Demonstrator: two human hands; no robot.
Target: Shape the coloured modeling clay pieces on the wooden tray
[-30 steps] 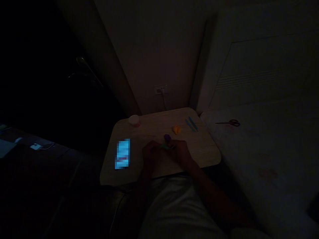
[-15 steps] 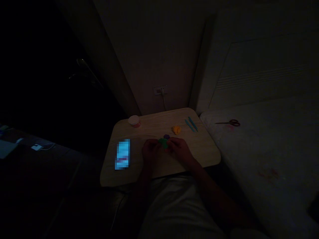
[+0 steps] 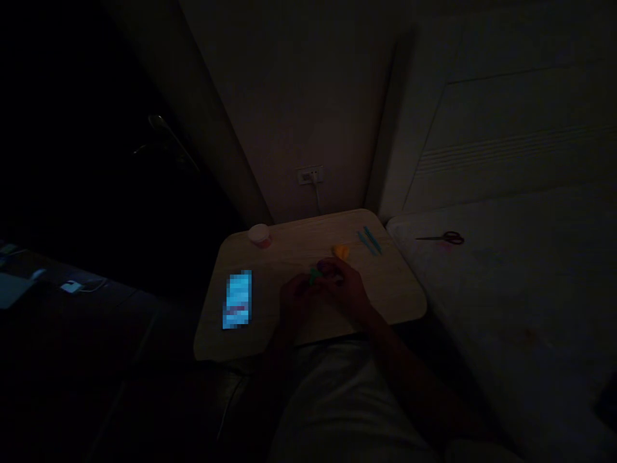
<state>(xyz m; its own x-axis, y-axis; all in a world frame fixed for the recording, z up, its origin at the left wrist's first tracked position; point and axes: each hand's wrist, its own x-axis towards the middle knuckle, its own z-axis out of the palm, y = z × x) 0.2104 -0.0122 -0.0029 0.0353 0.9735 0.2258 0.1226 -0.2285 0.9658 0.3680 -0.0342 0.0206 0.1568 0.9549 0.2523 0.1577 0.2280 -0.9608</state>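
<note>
Small soft-looking green piece (image 3: pixel 315 276) was between the two hands, about midway between the front and back edges of the small pale wood-grain counter (image 3: pixel 398 292) with rounded corners. Height above the counter: couldn't tell. Left hand (image 3: pixel 294 296) had its fingers clamped on the green piece's left side. Right hand (image 3: pixel 348 286) had its fingers curled at the other side; too dark to tell if they gripped it. Purple lump (image 3: pixel 321 264) sat just beyond the green piece, partly hidden by the right hand. Orange crumpled soft lump (image 3: pixel 342 251) lay just past that hand, toward the back edge. Two slim blue sticks (image 3: pixel 373 240) lay side by side near the back right corner. White-lidded round tub with a pinkish body (image 3: pixel 261 236) stood at the back left corner. Glowing blue rectangular screen (image 3: pixel 237 299), pixelated, lay near the left edge. Dark-red-handled scissors (image 3: pixel 441 238) lay on the pale bed (image 3: pixel 486 276), past the counter's right edge.
</note>
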